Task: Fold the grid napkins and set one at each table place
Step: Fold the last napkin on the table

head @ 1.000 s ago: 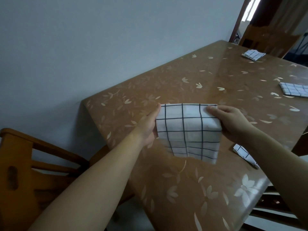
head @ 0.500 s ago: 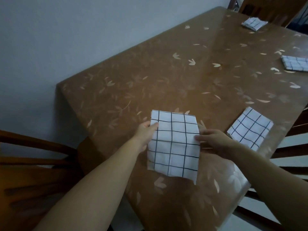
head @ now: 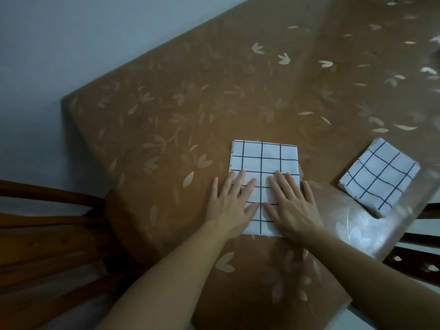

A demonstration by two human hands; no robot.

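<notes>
Seen from the head camera: a person's left hand point(head: 229, 201) and right hand point(head: 294, 206) press side by side, fingers straight and gripping nothing, on the near half of a grid napkin point(head: 264, 158) lying flat on the leaf-patterned table point(head: 190, 103) (far half uncovered). A second napkin point(head: 378, 175), apparently folded smaller, lies apart to the right near the table's edge.

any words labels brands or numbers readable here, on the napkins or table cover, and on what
None: no words, labels, brands, numbers or signs can be read anywhere in view.
The flat napkin under the left hand and right hand bears only a dark grid, as does the folded napkin beside it.
The table cover shows only pale leaf shapes.
</notes>
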